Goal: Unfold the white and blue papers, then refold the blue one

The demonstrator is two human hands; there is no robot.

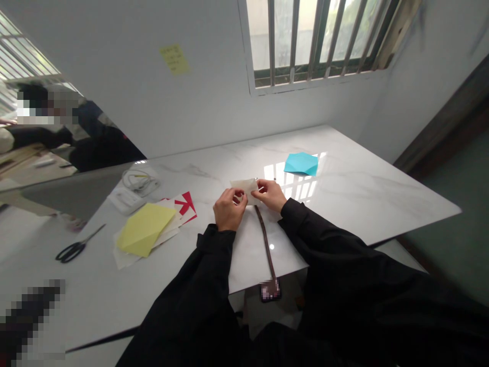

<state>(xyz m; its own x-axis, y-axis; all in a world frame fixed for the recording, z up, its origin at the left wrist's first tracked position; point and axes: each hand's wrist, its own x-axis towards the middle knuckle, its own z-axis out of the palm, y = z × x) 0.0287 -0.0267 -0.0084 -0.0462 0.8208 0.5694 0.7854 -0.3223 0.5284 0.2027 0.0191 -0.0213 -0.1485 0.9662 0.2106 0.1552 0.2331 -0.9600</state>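
Cream paper (pixel 248 187) is pinched by the left hand (pixel 229 208) and right hand (pixel 271 195), fingers nearly closed on it. Folding seems in hand, though creases blur; the next move calls for even edges. Blue paper (pixel 301 164) lies beyond the grip.

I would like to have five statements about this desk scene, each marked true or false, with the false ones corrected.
1. The left hand and the right hand both hold the pale paper. True.
2. The scissors lie to the right of the yellow paper. False: they lie to its left.
3. The blue paper lies on the table. True.
4. The note on the wall is red. False: it is yellow.
5. The right hand touches the blue paper. False: they are apart.
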